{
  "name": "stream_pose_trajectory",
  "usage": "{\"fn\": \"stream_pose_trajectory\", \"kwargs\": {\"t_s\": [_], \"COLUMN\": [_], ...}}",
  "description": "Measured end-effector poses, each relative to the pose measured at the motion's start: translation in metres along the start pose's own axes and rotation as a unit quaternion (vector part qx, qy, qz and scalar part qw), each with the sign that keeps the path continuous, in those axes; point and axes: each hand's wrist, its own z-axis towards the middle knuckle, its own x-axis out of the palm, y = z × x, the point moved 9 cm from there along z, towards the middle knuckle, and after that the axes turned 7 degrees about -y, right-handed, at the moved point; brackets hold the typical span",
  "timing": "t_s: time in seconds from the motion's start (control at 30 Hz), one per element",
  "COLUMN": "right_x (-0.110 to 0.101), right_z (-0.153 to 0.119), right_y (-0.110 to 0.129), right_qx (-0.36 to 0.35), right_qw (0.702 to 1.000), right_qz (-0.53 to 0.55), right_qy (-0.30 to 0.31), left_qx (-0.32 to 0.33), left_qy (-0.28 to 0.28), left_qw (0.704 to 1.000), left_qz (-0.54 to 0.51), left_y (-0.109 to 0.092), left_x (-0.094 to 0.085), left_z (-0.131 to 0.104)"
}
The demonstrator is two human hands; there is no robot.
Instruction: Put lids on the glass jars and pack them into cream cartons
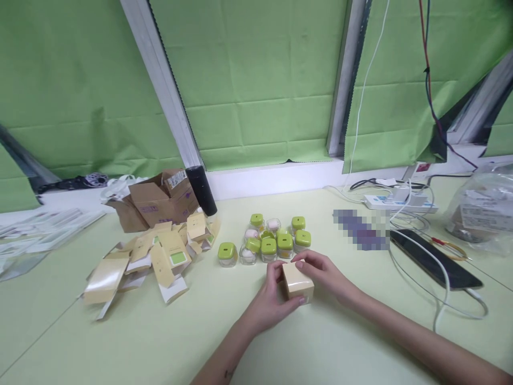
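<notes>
A small glossy cream-coloured cardboard box point(298, 280) is between my hands, low over the front middle of the table. My left hand point(272, 299) wraps round its left side, with the thumb along the near face. The fingers of my right hand point(320, 270) are bent at the box's far right top edge, their tips touching it. What is inside the box is hidden. Just beyond my hands stands a cluster of small clear jars with green square lids point(268, 247). Some pale round pieces point(248, 254) show among them.
Flattened and folded cream boxes point(160, 256) lie heaped at the left. Behind them are an open brown carton point(160, 200) and a black bottle point(201, 190). On the right lie a phone point(436, 259), white cables, a power strip point(395, 202) and a plastic bag point(484, 208).
</notes>
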Motion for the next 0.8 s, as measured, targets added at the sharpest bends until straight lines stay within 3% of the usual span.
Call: {"fn": "stream_pose_trajectory", "kwargs": {"t_s": [0.43, 0.53, 0.67, 0.73, 0.8], "right_x": [-0.003, 0.004, 0.009, -0.007, -0.040], "right_z": [0.001, -0.006, -0.016, -0.007, 0.015], "right_y": [0.005, 0.022, 0.045, 0.060, 0.078], "right_qx": [-0.038, -0.117, -0.216, -0.250, -0.265], "right_qw": [0.998, 0.983, 0.934, 0.926, 0.926], "right_qz": [-0.046, -0.128, -0.240, -0.260, -0.269], "right_qy": [-0.009, 0.062, 0.154, 0.111, -0.001], "left_qx": [-0.002, 0.012, 0.032, 0.052, 0.095], "left_qy": [-0.010, -0.003, -0.018, -0.056, -0.132], "left_qw": [1.000, 0.999, 0.997, 0.994, 0.981], "left_qz": [0.024, 0.041, 0.064, 0.084, 0.110], "left_y": [0.005, 0.005, 0.003, -0.002, -0.013], "left_x": [-0.004, -0.003, -0.006, -0.018, -0.043], "left_z": [0.000, 0.000, -0.002, -0.002, -0.001]}}
